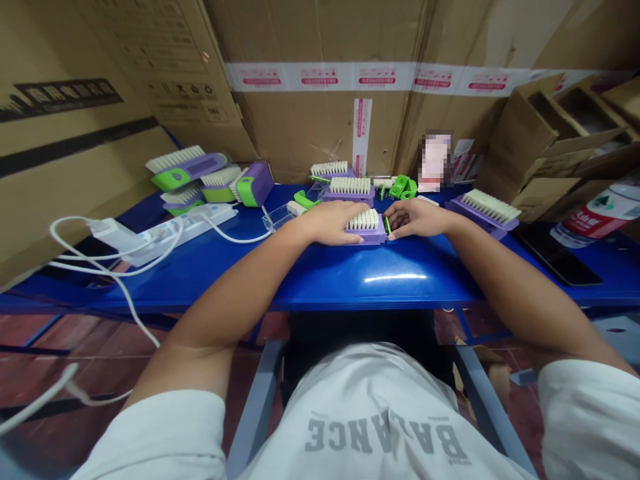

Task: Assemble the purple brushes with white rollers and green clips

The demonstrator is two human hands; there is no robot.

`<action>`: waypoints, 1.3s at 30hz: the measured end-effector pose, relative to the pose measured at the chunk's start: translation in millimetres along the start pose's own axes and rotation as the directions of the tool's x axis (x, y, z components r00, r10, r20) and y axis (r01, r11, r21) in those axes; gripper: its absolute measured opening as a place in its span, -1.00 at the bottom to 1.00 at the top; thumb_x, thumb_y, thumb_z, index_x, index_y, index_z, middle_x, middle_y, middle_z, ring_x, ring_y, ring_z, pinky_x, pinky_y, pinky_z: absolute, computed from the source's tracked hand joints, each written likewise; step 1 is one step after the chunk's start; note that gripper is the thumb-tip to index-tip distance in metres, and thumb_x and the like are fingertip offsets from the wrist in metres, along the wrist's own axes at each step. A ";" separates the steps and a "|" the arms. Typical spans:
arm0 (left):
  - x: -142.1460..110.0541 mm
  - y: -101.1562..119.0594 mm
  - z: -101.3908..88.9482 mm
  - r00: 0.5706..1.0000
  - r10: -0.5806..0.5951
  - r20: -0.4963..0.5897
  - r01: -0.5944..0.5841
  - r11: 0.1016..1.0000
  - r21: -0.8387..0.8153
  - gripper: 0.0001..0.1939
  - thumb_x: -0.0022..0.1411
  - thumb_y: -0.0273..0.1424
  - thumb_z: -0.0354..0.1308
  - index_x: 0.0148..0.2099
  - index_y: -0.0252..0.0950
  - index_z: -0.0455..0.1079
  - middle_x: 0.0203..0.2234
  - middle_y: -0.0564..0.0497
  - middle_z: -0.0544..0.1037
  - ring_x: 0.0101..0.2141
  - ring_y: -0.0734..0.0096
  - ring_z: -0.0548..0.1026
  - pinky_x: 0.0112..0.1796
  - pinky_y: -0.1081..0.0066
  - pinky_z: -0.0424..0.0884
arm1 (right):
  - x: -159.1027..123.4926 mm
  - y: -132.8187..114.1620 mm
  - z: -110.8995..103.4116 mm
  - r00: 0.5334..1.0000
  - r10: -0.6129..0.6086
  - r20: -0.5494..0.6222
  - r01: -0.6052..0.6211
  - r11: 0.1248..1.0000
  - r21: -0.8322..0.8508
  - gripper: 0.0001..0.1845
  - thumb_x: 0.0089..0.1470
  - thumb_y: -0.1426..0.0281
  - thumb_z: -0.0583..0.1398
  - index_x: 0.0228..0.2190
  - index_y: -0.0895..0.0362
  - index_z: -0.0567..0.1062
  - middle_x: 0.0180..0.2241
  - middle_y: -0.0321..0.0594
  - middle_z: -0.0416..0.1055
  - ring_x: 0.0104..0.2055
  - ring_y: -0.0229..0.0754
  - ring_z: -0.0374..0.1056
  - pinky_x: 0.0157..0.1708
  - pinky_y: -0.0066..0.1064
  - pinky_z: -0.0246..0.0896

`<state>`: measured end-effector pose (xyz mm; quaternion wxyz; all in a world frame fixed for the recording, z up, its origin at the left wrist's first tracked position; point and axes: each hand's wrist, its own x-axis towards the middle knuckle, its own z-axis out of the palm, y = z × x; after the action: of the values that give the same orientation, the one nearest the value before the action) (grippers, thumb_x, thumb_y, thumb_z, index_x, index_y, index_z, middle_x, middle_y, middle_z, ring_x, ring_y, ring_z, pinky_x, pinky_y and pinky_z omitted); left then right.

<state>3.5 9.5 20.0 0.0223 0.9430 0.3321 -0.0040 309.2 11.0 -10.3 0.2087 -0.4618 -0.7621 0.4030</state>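
Observation:
On the blue table, my left hand (336, 222) is closed round the left end of a purple scrubbing brush (369, 235), which lies with its pale bristles up. At the brush's right end, my right hand (414, 219) has its thumb and fingers closed on a thin green plastic piece (387, 225). Whether that piece touches the brush, I cannot tell. Just behind lies another purple brush (349, 196), bristles up. Several green plastic parts (404, 187) and a small spring sit behind my right hand.
Several green-and-purple brushes (183, 167) are piled at the left, behind a white power strip (180, 233) with loose cables. Rightward are a purple brush body (483, 215), a black phone (560, 257) and a bottle (597, 215). Cardboard (310, 133) walls the back.

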 end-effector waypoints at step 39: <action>-1.3 -1.7 0.3 1.000 -0.013 -0.004 0.012 1.000 -0.023 -0.04 0.49 0.03 0.29 0.72 -0.19 0.10 0.64 -0.22 0.36 0.54 -0.10 0.44 0.50 0.07 0.39 | -10.8 -6.2 -13.9 0.990 -0.027 0.138 0.045 0.991 -0.127 -0.39 -0.02 -0.02 0.56 -0.04 0.11 0.87 -0.39 -0.26 0.71 -0.38 -0.20 0.49 -0.27 -0.31 0.39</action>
<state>1.5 10.1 19.6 0.0325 0.9406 0.3380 0.0016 320.7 5.9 3.5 0.1331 -0.4322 -0.8073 0.3792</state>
